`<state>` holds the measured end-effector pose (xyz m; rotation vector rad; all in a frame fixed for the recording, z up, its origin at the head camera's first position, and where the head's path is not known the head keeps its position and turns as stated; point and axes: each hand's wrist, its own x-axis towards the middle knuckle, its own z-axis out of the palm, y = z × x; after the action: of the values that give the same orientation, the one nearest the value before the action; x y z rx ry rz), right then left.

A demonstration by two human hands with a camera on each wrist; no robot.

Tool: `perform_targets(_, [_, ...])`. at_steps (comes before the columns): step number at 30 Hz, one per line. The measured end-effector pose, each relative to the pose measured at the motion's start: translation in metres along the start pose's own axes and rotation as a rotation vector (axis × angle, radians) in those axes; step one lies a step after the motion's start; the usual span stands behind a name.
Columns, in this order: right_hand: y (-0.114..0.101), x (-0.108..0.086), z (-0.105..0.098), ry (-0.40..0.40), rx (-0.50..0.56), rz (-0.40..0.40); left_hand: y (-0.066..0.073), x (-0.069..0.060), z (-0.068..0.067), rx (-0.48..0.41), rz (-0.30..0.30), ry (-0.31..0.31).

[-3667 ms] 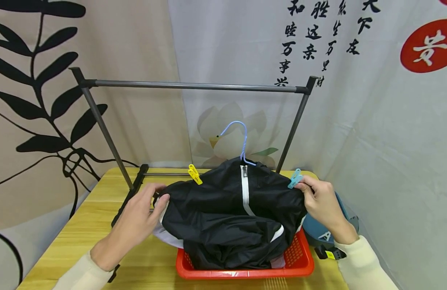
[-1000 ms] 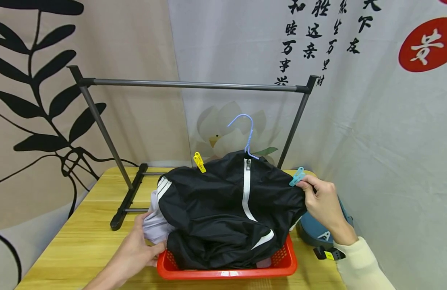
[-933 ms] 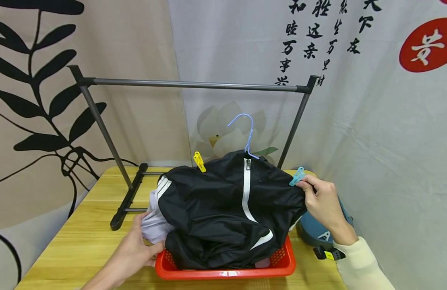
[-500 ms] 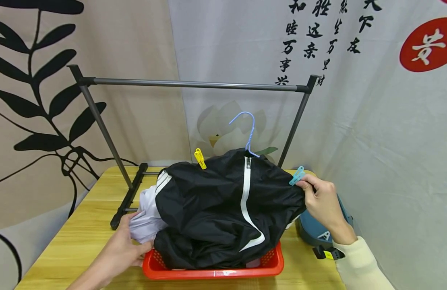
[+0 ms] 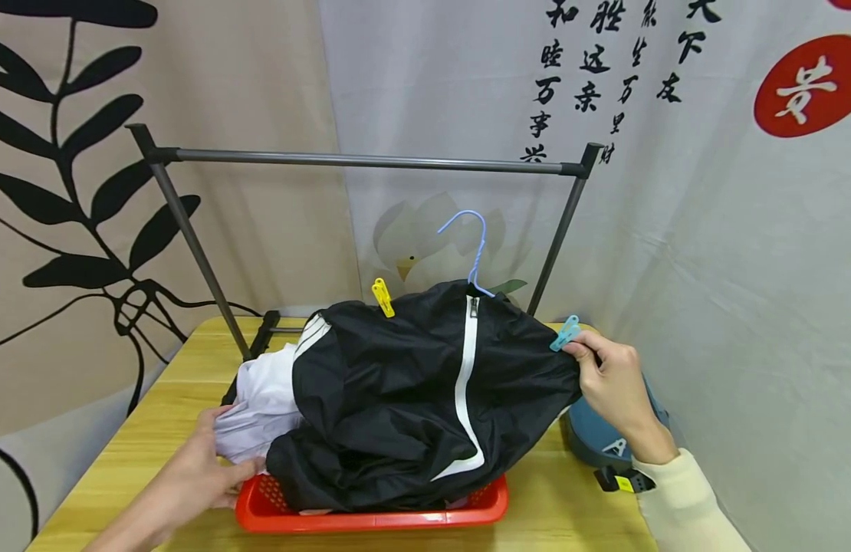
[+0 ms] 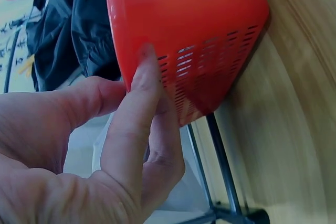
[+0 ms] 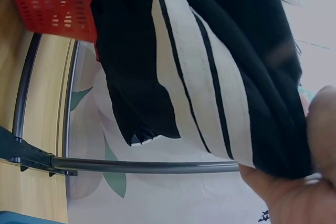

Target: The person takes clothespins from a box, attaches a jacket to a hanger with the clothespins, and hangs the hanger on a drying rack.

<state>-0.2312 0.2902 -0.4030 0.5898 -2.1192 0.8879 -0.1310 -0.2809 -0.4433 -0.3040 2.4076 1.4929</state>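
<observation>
A black jacket [image 5: 398, 383] with a white zip and striped sleeves is on a blue hanger [image 5: 477, 253], partly over a red basket [image 5: 370, 523]. At its right shoulder, my right hand [image 5: 608, 383] pinches the fabric beside a blue clothespin [image 5: 566, 333]. A yellow clothespin [image 5: 382, 297] clips the other shoulder. My left hand [image 5: 198, 464] grips the basket's left rim; the left wrist view shows the thumb at the rim and fingers against the slotted outer wall [image 6: 210, 51]. Pale lilac cloth [image 5: 260, 406] hangs over that side. Striped sleeve [image 7: 205, 72] fabric fills the right wrist view.
A dark metal rack [image 5: 363, 159] stands behind on the wooden table [image 5: 556, 510], its top bar above the hanger. A blue round-sided container [image 5: 598, 437] sits right, behind my right wrist. A printed curtain [image 5: 708, 230] backs the scene.
My left hand has left the jacket's shoulder for the basket rim, and the basket has slid left. The jacket stretches out more; the hanger hook sits higher. My right hand stays nearly in place.
</observation>
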Motion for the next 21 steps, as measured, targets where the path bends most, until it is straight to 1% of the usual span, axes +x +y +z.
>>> perform_targets(2, [0.000,-0.001,0.000,0.001,-0.003,0.004,-0.003,0.001,-0.007,0.026,-0.007,-0.004])
perform_targets(5, [0.001,-0.001,-0.001,0.004,-0.009,0.010,-0.006,0.002,-0.015,0.041,-0.006,-0.009])
perform_targets(9, [0.003,-0.001,-0.001,0.010,-0.017,0.008,-0.009,0.001,-0.023,0.049,0.002,-0.014])
perform_targets(13, [0.005,-0.001,-0.001,0.014,-0.019,0.009,-0.013,0.001,-0.031,0.077,-0.006,-0.014])
perform_targets(19, [0.007,-0.002,-0.001,0.019,-0.024,0.018,-0.015,0.002,-0.038,0.080,-0.027,-0.012])
perform_targets(21, [0.007,-0.002,-0.001,0.020,-0.028,0.018,-0.016,0.002,-0.038,0.082,-0.021,-0.014])
